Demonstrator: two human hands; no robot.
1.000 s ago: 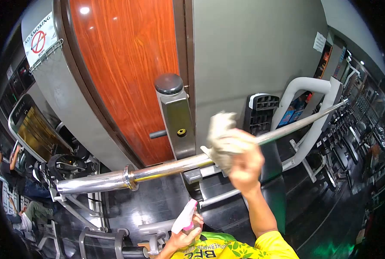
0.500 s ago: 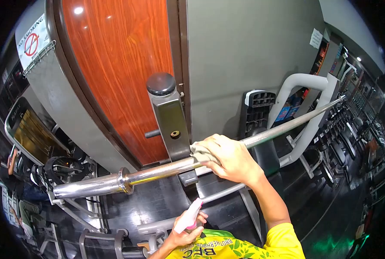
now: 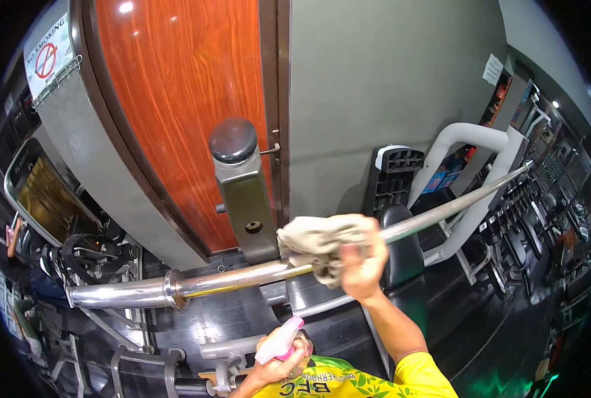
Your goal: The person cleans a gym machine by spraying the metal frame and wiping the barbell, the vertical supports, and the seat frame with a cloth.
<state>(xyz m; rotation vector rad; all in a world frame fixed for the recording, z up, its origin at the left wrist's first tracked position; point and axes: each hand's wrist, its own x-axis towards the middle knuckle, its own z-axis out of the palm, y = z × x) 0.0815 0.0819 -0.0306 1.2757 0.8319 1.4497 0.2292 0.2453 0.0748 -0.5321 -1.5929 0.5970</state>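
A long steel barbell [image 3: 242, 277] runs slantwise across the view, its thick sleeve end at the left. My right hand [image 3: 363, 265] grips a crumpled greyish cloth [image 3: 322, 242], which overlaps the middle of the bar. Low in front of my yellow shirt, my left hand [image 3: 289, 358] is wrapped round a white and pink spray bottle [image 3: 279, 341], its nozzle tipped up to the right. Behind the bar stands a grey rack upright [image 3: 245, 205] with a round black cap.
A brown wooden door [image 3: 182, 99] and a grey wall [image 3: 388, 79] stand behind the rack. To the right are a black padded bench [image 3: 401, 249] and a thick grey frame [image 3: 464, 132]. A low grey machine frame [image 3: 146, 358] sits at the bottom left.
My right hand has turned over, and far more of the cloth now shows, bunched in front of the bar. My left hand with the spray bottle has shifted slightly left and down.
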